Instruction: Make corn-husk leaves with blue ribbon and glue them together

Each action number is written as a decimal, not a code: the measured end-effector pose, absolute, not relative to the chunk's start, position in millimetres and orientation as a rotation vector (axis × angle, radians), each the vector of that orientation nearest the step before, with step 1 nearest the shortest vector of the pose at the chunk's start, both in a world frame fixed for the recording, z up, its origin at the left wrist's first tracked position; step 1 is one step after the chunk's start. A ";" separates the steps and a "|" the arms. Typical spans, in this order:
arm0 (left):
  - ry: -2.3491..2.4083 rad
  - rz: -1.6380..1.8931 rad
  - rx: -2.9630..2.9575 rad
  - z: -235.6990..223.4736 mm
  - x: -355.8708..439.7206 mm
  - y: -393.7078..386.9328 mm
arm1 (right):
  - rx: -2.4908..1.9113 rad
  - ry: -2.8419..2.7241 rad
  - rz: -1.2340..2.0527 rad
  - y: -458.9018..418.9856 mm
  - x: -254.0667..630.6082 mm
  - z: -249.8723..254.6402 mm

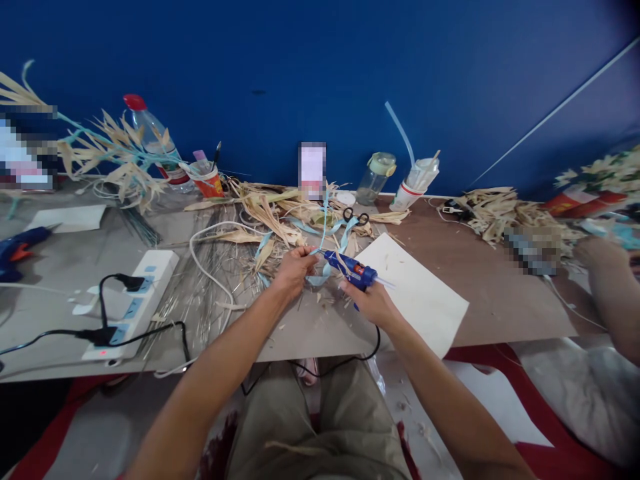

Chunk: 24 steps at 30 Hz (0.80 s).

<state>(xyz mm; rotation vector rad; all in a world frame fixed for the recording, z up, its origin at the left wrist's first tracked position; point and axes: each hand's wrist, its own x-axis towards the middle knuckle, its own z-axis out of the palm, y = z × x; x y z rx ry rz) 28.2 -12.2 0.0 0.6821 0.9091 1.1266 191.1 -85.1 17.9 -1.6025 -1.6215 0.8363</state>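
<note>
My right hand [375,305] is wrapped round a blue hot glue gun [351,268] with a clear glue stick poking out of its back. The gun's nozzle points left, close to the fingertips of my left hand [293,272]. Those fingers are pinched on a thin stem wrapped in light-blue tape [326,215], which rises from them. A loose loop of light-blue ribbon [320,279] hangs just below the nozzle. Behind both hands lie dried corn husks [273,208] and black-handled scissors [356,216]. Whether the nozzle touches the stem, I cannot tell.
A white power strip [137,303] with black plugs and cables lies left, near loose wires [195,280]. White paper [415,293] is beside my right hand. A phone [312,167], a jar [376,179] and cups stand along the blue wall. Another person's arm [613,293] is at right.
</note>
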 end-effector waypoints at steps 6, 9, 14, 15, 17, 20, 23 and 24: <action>0.913 1.144 0.692 -1.6 28.1 -11.2 | -1.617 -1.634 0.843 -86.0 191.2 17.7; 0.916 1.143 0.687 -0.9 28.2 -11.5 | -1.631 -1.619 0.830 -85.5 191.5 16.6; 0.914 1.151 0.682 -1.6 28.1 -11.7 | -1.635 -1.638 0.841 -85.6 190.2 18.2; 0.911 1.150 0.683 -1.6 28.1 -11.8 | -1.644 -1.646 0.843 -85.8 189.9 19.1; 0.904 1.147 0.684 -1.1 28.1 -12.1 | -1.659 -1.657 0.838 -86.1 189.5 21.1; 0.909 1.144 0.680 -0.1 28.2 -12.5 | -1.657 -1.666 0.822 -86.2 189.6 23.3; 0.907 1.139 0.677 -0.8 28.6 -12.2 | -1.639 -1.659 0.820 -85.2 191.4 22.9; 0.902 1.135 0.677 -1.5 28.8 -12.0 | -1.646 -1.650 0.821 -84.7 192.4 22.2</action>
